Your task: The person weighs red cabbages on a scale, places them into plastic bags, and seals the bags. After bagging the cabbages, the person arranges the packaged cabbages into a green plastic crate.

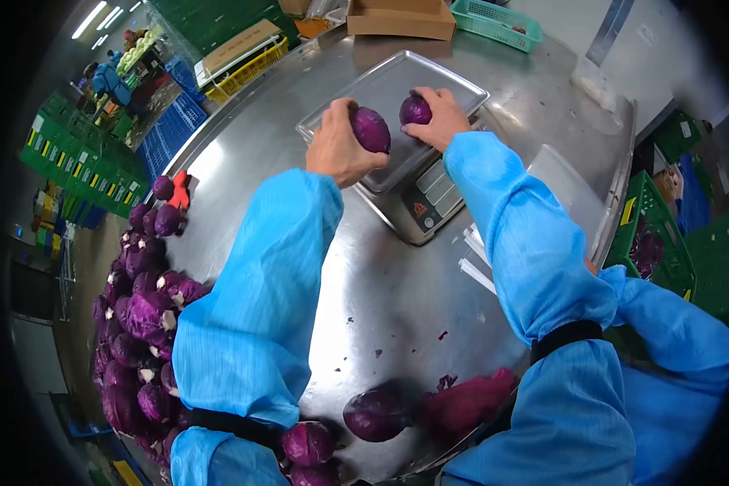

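1. Stainless steel spreads wide across the tabletop (397, 283), with bare room in the middle between the person's arms and the near edge, marked only by a few purple scraps.
2. Along the tabletop's left edge a heap of red cabbages (138, 324) crowds the rim, leaving little room there.
3. At the near edge lie a single red cabbage (374, 413) and a pile of loose purple leaves (470, 401) just beside it.
4. A digital scale (425, 202) stands near the far middle of the tabletop, carrying a metal tray (429, 73) whose corners overhang it.
5. The left hand (336, 150) is closed around a small red cabbage (371, 128), holding it over the near left part of the tray.
6. The right hand (439, 117) grips a second small red cabbage (415, 109), held low at the tray's middle; whether it touches the tray cannot be told.
7. The two cabbages are near one another but apart.
8. Beyond the far rim sit a cardboard box (401, 20) and a teal basket (498, 23); green crates (656, 235) stand off the right edge.
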The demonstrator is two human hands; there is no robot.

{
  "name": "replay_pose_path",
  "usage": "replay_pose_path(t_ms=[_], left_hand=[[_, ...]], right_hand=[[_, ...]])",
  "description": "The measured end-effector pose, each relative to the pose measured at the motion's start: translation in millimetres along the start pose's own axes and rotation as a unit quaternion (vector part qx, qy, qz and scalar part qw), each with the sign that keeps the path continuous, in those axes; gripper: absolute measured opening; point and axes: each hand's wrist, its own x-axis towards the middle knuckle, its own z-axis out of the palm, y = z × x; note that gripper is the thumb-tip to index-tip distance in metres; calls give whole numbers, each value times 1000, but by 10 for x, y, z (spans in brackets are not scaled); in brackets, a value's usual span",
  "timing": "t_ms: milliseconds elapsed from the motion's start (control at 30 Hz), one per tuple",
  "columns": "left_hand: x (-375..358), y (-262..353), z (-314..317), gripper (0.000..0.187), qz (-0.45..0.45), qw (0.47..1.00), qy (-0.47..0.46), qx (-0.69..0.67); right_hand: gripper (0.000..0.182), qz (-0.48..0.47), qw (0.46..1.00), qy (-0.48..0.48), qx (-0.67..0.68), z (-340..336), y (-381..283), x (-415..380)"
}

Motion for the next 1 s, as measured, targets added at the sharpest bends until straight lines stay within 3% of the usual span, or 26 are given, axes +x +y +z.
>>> replay_pose_path(t_ms=[67,100,167,200,267,333,400,467,533,600,633,833,1000], left_hand=[[-42,3,40,95,-18,997,-65,26],[280,-65,206,95,-6,999,-49,22],[243,-206,392,98,100,994,16,50],[133,-198,326,98,93,995,31,23],[-116,-265,65,92,128,987,94,16],[-544,-430,-202,85,86,989,70,-99],[-1114,-482,-447,78,-52,988,13,-145],[-1629,-726,-602,70,-119,988,-33,-97],[-2123,-914,-743,64,-122,989,-57,-54],[-2486,-871,-893,59,-138,989,-39,-44],[-2633,-970,-950,58,-135,990,-35,-37],[-3174,-1167,-1135,60,-158,987,-28,-25],[-3430,-1226,-1175,64,-149,988,-35,4]], right_hand=[[72,-8,999,9,-32,69,-59,-137],[72,-19,999,23,-42,12,131,189],[64,-94,991,95,-32,-17,343,206],[64,-83,992,91,-31,-114,313,54],[53,-43,951,282,117,-496,38,-307],[36,-25,876,349,331,-638,-143,-780],[23,18,850,375,369,-581,-382,-1313],[18,62,845,359,391,-347,-492,-1716],[16,86,843,318,424,-31,-596,-1912],[14,84,877,263,394,287,-838,-2107],[12,56,900,236,362,350,-1092,-2210],[13,-56,911,64,403,836,-1948,-2745],[14,-85,938,-27,335,1007,-2136,-3124]])
